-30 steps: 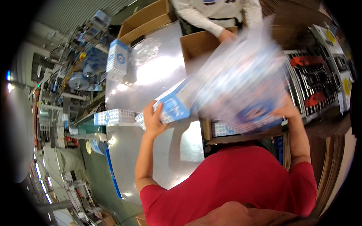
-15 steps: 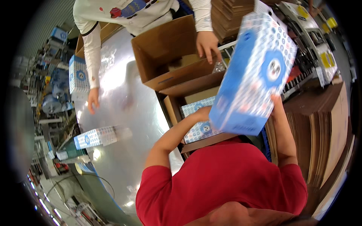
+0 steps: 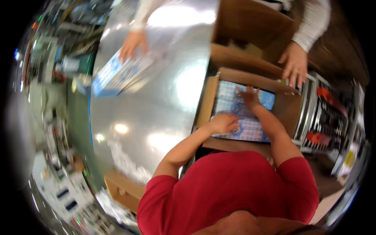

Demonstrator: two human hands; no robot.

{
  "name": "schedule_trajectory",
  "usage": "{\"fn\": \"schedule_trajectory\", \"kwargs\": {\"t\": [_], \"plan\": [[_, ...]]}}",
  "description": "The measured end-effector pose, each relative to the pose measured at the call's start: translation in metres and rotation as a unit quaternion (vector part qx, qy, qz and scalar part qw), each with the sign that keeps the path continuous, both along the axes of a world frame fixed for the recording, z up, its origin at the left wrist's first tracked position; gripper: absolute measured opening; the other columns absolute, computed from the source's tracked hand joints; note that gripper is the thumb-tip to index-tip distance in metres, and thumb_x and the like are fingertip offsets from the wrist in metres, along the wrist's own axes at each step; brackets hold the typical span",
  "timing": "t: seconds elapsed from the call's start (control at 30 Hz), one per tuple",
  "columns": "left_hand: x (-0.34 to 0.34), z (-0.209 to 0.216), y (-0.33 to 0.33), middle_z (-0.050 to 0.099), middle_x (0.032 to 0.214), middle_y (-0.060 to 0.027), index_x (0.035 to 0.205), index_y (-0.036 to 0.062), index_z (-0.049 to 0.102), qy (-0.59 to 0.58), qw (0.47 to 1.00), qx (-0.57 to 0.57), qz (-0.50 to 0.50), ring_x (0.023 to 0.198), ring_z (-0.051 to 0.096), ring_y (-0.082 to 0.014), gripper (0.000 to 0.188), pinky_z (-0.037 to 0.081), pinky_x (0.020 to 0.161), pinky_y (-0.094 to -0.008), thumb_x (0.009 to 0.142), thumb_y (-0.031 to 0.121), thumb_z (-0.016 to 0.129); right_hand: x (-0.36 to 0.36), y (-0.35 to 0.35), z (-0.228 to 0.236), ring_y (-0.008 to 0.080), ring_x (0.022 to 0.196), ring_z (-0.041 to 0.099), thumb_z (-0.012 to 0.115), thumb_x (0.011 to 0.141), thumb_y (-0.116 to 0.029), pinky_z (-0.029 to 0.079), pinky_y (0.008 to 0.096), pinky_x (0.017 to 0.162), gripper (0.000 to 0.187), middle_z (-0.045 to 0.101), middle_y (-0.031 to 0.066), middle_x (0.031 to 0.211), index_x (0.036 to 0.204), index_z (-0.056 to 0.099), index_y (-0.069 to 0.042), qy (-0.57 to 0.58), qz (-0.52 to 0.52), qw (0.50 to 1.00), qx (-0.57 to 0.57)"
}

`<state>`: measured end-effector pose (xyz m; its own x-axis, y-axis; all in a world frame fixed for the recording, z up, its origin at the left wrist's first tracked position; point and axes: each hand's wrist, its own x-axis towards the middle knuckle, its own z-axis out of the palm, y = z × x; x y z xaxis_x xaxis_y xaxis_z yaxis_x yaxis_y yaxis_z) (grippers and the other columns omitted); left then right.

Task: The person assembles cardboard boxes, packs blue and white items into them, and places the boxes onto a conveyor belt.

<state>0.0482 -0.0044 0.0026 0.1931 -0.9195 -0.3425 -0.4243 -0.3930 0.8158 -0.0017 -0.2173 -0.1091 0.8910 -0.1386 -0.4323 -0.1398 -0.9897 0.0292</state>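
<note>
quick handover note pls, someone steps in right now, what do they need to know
Left hand: flat, open, resting on the blue-and-white package inside the open cardboard box.
Right hand: fingers spread, pressing on the same package further in.
Done: that package lies flat in the box.
Left: a similar blue package lies on the shiny metal table under a co-worker's hand. The co-worker's other hand rests on the box rim. Box flaps are open.

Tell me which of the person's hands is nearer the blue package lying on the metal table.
Left. The left hand rests inside the carton's table-side edge; the right hand presses farther from the blue package.
</note>
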Motion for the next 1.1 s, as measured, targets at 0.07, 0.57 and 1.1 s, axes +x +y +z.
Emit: {"fn": "schedule_trajectory", "kwargs": {"t": [0.07, 0.57, 1.1], "plan": [[-0.012, 0.033, 0.049, 0.059, 0.11, -0.0174, 0.115, 0.0046, 0.056, -0.105, 0.972, -0.168, 0.127, 0.105, 0.053, -0.0361, 0.034, 0.042, 0.091, -0.0417, 0.089, 0.026, 0.051, 0.013, -0.003, 0.008, 0.0386, 0.135, 0.017, 0.053, 0.084, -0.014, 0.02, 0.0658, 0.099, 0.083, 0.018, 0.0233, 0.145, 0.145, 0.001, -0.034, 0.139, 0.011, 0.99, 0.021], [-0.255, -0.006, 0.334, 0.014, 0.146, -0.0243, 0.143, 0.0113, 0.019, -0.307, 0.304, 0.418, 0.799, 0.133, 0.019, -0.0395, 0.094, 0.018, 0.103, -0.0584, 0.072, 0.048, 0.067, -0.022, -0.01, 0.006, 0.0355, 0.139, -0.001, 0.058, 0.084, -0.021, 0.03, 0.047, 0.104, 0.079, -0.011, 0.0169, 0.15, 0.146, 0.009, -0.022, 0.251, -0.001, 0.964, 0.092], [-0.122, -0.024, 0.353, 0.02, 0.14, -0.0312, 0.133, 0.0005, 0.037, -0.357, 0.431, 0.134, 0.818, 0.127, 0.026, -0.0442, 0.057, 0.022, 0.104, -0.0491, 0.083, 0.016, 0.058, -0.011, -0.03, 0.001, 0.0344, 0.11, 0.053, 0.056, 0.083, -0.018, 0.042, 0.0364, 0.093, 0.049, 0.053, 0.0216, 0.122, 0.128, 0.045, -0.002, 0.164, 0.039, 0.942, 0.289]]}}
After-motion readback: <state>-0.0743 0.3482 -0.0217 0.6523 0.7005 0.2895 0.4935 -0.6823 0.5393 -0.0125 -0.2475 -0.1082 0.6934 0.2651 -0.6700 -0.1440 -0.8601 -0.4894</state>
